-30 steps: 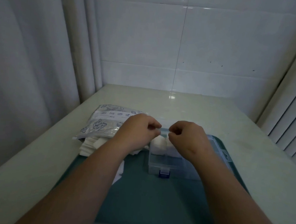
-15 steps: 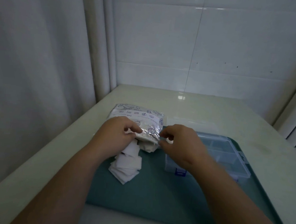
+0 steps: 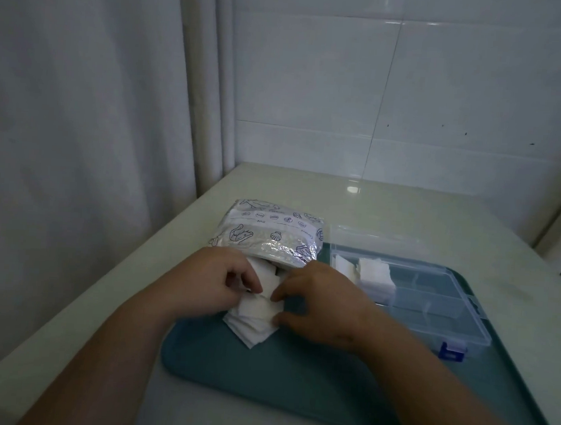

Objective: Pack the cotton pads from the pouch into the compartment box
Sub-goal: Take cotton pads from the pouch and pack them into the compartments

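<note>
The left hand (image 3: 212, 280) and right hand (image 3: 319, 308) pinch the cotton pads (image 3: 252, 325) piled at the mouth of the pouch (image 3: 267, 238) (easy to reach), probably to lift a stack into the compartment box (image 3: 437, 304) beside them.

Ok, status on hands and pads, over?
Left hand, right hand pinch pad stack at pouch mouth. Compartment box open, partly filled. Nothing in the way.

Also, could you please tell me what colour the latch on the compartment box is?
Blue; the latch on the clear compartment box shows best in the head view.
</note>
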The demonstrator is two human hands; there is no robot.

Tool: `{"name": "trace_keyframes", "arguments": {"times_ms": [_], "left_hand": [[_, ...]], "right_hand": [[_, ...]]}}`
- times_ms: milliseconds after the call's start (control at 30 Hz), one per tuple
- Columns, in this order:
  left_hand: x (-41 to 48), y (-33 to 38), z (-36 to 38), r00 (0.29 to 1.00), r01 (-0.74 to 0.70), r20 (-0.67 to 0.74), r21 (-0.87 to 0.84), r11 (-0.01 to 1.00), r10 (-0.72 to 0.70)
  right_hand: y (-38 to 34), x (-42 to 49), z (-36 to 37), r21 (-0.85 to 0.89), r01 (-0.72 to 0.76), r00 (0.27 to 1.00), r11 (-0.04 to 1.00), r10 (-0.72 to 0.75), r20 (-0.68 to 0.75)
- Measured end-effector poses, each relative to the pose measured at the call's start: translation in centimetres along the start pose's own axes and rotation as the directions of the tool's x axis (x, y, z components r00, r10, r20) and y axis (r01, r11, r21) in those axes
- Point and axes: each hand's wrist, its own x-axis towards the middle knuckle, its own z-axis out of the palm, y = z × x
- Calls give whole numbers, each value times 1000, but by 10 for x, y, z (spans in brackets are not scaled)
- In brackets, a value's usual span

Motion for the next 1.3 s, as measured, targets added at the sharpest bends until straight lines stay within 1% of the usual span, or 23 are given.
{"name": "trace_keyframes", "arguments": {"times_ms": [100,267,333,400,467,533,633,733,767,833,933,1033,1100,1167,1300], "left_hand": [[-8,-1,-2,997,23,74,-24,999,-21],[-15,-12,4,970,18,240,57,998,-31],[-14,-11,7,970,12,241,67,998,-28],[-12,-7,9,980,4,196,95,995,-23],[-9,-1,11,991,20,131,152,988,-40],[-6,2,13,995,42,77,188,981,-58],[-3,6,14,996,48,59,178,983,-60],[-2,5,10,994,57,89,143,988,-70],[-2,5,9,993,75,79,130,989,-86],[-2,2,6,992,123,-15,115,986,-122],[-2,3,5,966,199,-190,122,972,-174],[1,7,6,919,309,-305,162,937,-250],[4,8,9,893,375,-327,162,913,-308],[6,10,12,879,422,-320,182,888,-352],[9,17,19,864,462,-352,272,844,-360]], "right_hand": [[-1,1,4,-41,-3,1000,999,4,17],[-8,3,11,-133,8,997,991,2,76],[-9,3,11,-164,15,997,986,-2,79],[-10,3,10,-184,33,997,982,-20,73],[-11,2,9,-214,44,996,976,-28,79],[-12,3,10,-243,40,998,969,-27,54],[-10,5,10,-237,-14,1000,971,9,-25],[-7,4,4,-218,-74,997,973,70,-26],[-5,2,2,-207,-91,996,974,90,-15],[-2,-1,-3,-170,-123,992,978,126,6],[0,-4,-6,-122,-131,991,984,134,18],[0,-4,-6,-136,-91,995,986,96,29],[0,-4,-4,-141,-78,996,987,81,20],[0,-4,-3,-137,-73,997,988,75,12],[0,-4,-3,-123,-66,998,990,69,15]]}}
